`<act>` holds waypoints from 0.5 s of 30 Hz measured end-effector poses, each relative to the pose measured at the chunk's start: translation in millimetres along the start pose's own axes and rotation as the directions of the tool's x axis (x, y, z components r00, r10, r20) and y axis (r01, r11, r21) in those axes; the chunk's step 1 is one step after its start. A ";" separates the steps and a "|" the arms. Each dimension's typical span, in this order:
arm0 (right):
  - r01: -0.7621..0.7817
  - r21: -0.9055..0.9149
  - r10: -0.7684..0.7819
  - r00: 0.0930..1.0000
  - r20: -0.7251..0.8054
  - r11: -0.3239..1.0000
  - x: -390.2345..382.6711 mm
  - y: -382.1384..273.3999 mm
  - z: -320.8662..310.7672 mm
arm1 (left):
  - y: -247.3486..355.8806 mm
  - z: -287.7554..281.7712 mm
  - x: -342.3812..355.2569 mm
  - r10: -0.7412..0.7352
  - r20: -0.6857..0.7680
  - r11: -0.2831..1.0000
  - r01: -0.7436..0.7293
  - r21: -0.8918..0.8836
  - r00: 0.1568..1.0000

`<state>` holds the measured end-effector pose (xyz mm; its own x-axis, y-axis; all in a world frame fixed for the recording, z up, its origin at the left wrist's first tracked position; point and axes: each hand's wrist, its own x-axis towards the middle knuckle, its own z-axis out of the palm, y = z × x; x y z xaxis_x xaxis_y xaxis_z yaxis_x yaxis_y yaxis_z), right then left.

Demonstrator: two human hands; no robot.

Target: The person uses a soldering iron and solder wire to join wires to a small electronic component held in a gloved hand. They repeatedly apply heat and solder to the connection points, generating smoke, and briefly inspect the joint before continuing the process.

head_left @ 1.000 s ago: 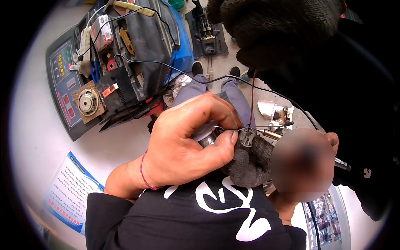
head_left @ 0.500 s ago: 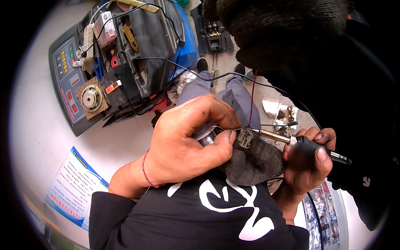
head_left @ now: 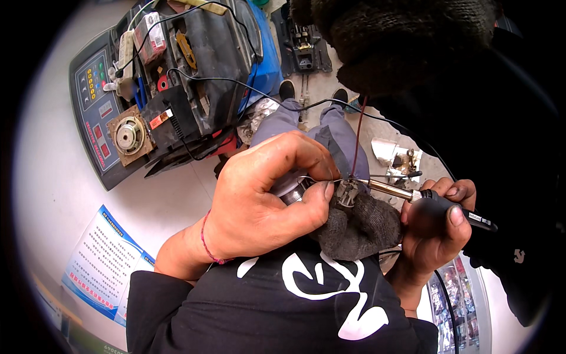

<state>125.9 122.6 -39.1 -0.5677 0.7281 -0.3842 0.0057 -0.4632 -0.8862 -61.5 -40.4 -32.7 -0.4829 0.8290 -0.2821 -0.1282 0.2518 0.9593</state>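
My left hand [head_left: 265, 200] is closed, with thin solder wire [head_left: 320, 180] pinched between thumb and forefinger. Part of the solder spool [head_left: 290, 190] shows inside its curl. In my right hand [head_left: 433, 239] is a soldering iron [head_left: 392, 189], gripped by its black handle, its tip pointing left. The tip is at a small metal part [head_left: 348, 194], close to the solder's end; exact contact is too small to tell. A co-worker's dark gloved hand [head_left: 362, 227] holds that part. A dark red wire [head_left: 358, 138] runs down to it from another gloved hand [head_left: 407, 47] above.
At the upper left stands a machine with a control panel [head_left: 97, 112]; a round speaker [head_left: 130, 135], an orange cutter [head_left: 186, 52] and a power strip [head_left: 125, 50] lie on it. A black cable [head_left: 236, 85] crosses toward the right. The co-worker's dark sleeve fills the right side.
Both of my hands keep nearly the same pose. The iron's tip and the gloved hand with the metal part have shifted very slightly upward.
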 end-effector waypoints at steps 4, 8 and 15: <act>-0.013 -0.006 0.013 1.000 0.015 1.000 -0.1 -0.1 1.7 | -0.9 -0.9 -1.1 0.006 0.002 1.000 -0.006 0.001 1.000; -0.040 -0.021 0.040 0.999 0.011 0.999 -0.8 0.1 1.3 | -2.5 -2.0 -3.3 0.006 -0.003 1.000 -0.006 0.002 1.000; -0.032 -0.015 0.031 0.999 -0.040 0.999 -0.4 1.8 6.0 | -2.9 -3.0 -4.4 0.001 -0.007 1.000 -0.001 -0.021 1.000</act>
<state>121.1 118.5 -39.0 -0.5335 0.7332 -0.4217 0.0361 -0.4784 -0.8774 -61.6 -46.3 -34.2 -0.4890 0.8257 -0.2814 -0.1459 0.2406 0.9596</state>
